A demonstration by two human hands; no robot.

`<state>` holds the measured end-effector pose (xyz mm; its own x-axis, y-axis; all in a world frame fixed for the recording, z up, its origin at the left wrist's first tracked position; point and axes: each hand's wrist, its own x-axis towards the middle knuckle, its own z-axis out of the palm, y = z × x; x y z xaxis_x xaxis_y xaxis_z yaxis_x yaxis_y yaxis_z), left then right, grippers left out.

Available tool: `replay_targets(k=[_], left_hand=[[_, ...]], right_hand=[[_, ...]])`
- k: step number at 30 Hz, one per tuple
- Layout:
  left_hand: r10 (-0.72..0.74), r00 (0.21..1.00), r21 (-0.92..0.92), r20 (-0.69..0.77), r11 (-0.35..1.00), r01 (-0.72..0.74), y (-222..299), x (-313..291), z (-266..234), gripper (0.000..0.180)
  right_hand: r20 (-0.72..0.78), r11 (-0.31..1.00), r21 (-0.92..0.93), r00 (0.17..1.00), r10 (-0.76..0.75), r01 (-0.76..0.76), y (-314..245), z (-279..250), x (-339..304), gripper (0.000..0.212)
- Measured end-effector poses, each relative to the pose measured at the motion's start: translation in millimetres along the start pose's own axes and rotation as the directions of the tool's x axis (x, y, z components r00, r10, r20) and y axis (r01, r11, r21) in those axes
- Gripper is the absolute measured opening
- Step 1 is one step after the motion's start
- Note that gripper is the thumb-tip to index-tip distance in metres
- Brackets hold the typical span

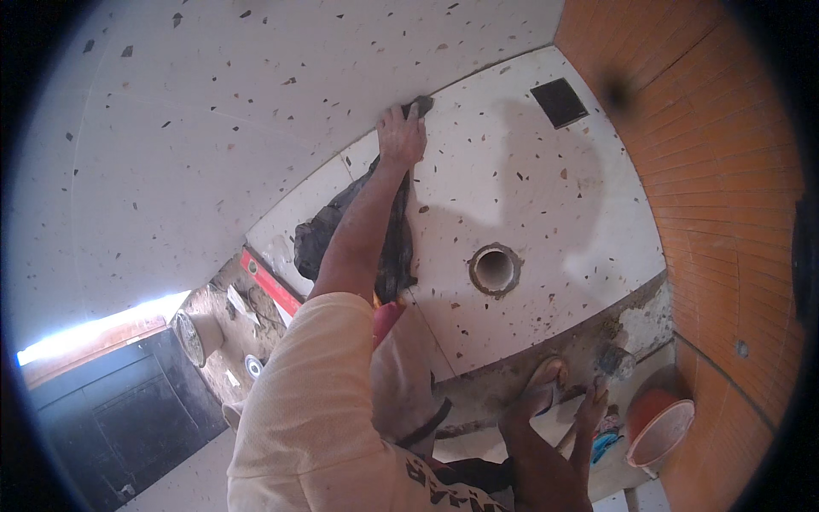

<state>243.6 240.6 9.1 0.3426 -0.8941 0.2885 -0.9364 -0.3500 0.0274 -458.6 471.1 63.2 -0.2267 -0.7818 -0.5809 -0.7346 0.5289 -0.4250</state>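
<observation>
My left hand point(401, 138) reaches to where the pale speckled floor tile point(461, 179) meets the wall. Its fingers are closed over a dark grey pad point(420, 107), mostly covered by the hand, so its kind is unclear. Below that hand, partly behind my forearm, lies a crumpled black plastic bag or cloth point(326, 237). Low on the right, beside my sandalled foot point(546, 380), my right hand point(592, 404) closes round a tool with a grey blocky head point(614, 362), which looks like a mallet. Its grip is mostly hidden by the fingers.
A round pipe opening point(494, 270) and a square dark drain cover point(560, 102) sit in the tiled floor. A red spirit level point(271, 283) lies at left, near a bucket point(198, 335). A reddish bucket point(660, 427) stands by the orange wall point(717, 171).
</observation>
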Motion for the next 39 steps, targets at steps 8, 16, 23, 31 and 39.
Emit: replay_targets(k=[8, 16, 23, 31, 39], left_hand=[[-0.022, 0.986, 0.097, 0.168, 0.995, 0.006, -29, -8, -7, 0.047], [-0.152, 0.937, 0.159, 0.315, 0.982, 0.106, -64, -42, -36, 0.051], [-0.343, 0.854, 0.234, 0.392, 0.935, 0.268, -94, -72, -58, 0.047], [-0.513, 0.739, 0.305, 0.436, 0.857, 0.415, -123, -94, -62, 0.037], [-0.566, 0.743, 0.396, 0.358, 0.812, 0.428, -102, -112, -97, 0.051]], right_hand=[[-0.022, 0.999, 0.015, 0.999, -0.047, 0.048, 11, 4, 4, 0.053], [-0.088, 0.998, -0.007, 0.994, -0.058, 0.057, 5, 5, 3, 0.052], [-0.102, 0.985, 0.103, 0.986, -0.131, 0.141, 6, 8, 0, 0.049], [-0.019, 0.993, 0.050, 0.994, -0.104, 0.105, 6, 1, -1, 0.051], [-0.007, 0.981, -0.186, 0.999, 0.047, -0.048, 8, -17, 6, 0.056]])
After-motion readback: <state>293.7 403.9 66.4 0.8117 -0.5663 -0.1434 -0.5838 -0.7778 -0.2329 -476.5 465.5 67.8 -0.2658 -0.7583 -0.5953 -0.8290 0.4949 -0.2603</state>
